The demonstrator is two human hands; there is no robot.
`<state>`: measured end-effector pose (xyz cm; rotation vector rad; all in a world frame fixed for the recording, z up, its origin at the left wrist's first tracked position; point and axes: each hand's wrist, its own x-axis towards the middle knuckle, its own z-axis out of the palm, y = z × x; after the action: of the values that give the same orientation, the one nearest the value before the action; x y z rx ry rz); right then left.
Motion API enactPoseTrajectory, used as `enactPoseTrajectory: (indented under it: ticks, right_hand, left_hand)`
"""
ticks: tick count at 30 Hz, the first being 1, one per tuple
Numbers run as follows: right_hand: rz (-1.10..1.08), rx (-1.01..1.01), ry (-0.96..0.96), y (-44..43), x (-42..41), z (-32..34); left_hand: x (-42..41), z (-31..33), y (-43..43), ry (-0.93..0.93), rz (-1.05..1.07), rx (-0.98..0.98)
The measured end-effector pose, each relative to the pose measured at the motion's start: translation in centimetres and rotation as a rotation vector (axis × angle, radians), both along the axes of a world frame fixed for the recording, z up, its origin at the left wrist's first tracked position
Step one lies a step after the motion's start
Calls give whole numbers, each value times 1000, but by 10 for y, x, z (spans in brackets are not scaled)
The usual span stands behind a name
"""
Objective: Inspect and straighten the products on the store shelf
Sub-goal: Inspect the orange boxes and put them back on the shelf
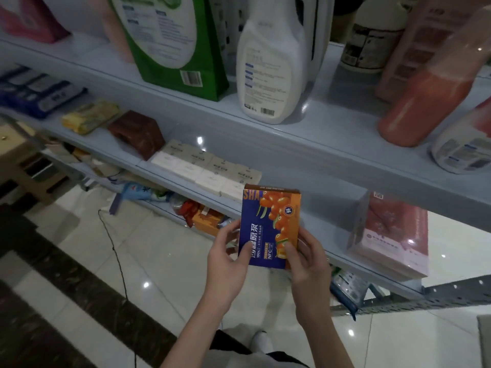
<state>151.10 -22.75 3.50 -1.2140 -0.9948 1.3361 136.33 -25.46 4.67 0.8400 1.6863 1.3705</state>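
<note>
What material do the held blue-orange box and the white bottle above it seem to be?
The blue-orange box: probably printed cardboard, slightly glossy, with sharp folded edges. The white bottle: likely opaque plastic, smooth, with a moulded shoulder and soft sheen.

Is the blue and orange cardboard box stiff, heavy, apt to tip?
The blue and orange cardboard box looks stiff: flat faces. Likely light: left hand and right hand pinch only its lower edges. Thin, so it may tip.

Dim, soft overall; glare spots on floor [146, 285]; edges blurred, bowed.
</note>
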Motion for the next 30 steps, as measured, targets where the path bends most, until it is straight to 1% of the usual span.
enactPoseTrajectory:
  ticks: [3, 8, 12, 18, 23, 28, 30]
  right_hand:
    - [76, 32, 0, 8, -27, 3]
    - [176, -5, 11, 19, -98, 0]
    - [234, -11, 14, 26, -181, -5]
    - [326, 23, 21, 18, -323, -4]
    - [463, 48, -23, 6, -422, 5]
    - [596, 3, -76, 5, -511, 12]
    - [676, 25, -115, 4, -543, 14]
  left_hand:
    - [-25, 0, -4, 2, 72, 9]
    - [-89, -4, -11, 22, 193, 33]
    - [-163, -5, -19, 27, 286, 33]
    - [-298, 4, -37, 32, 399, 77]
    - [-390, 3, -62, -52, 524, 83]
    - [-457, 6, -87, -137, 650, 130]
    - [-482, 6, -94, -176, 724, 140]
